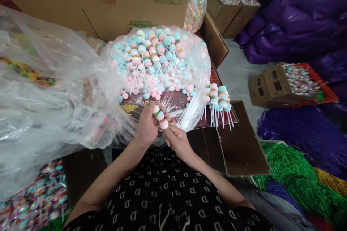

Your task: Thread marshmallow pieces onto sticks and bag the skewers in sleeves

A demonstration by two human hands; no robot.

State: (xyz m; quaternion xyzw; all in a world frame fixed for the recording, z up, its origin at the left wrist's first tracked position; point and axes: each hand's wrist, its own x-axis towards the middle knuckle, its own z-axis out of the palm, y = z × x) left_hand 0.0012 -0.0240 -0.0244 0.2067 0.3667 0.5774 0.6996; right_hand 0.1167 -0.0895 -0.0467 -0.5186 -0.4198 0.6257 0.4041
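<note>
My left hand (148,123) is wrapped around a candy skewer (160,116) of white, blue and pink pieces, near the table's front edge. The fingertips of my right hand (177,139) pinch at the skewer's lower end, by the lowest white piece; the stick itself is hidden there. Beyond my hands, a clear plastic bag (199,57) holds loose pink, blue and white candies, with several finished skewers (146,48) lying on top. More skewers (222,97) are stacked at the table's right corner, sticks toward me. Loose white sticks (189,112) lie right of my hands.
Yellow strips (130,108) and small loose candies (156,94) lie on the dark red table. Large plastic bags (54,79) cover the left side. An open cardboard box (241,144) stands below the right corner. Filled boxes (267,86) and purple sacks (300,18) are farther right.
</note>
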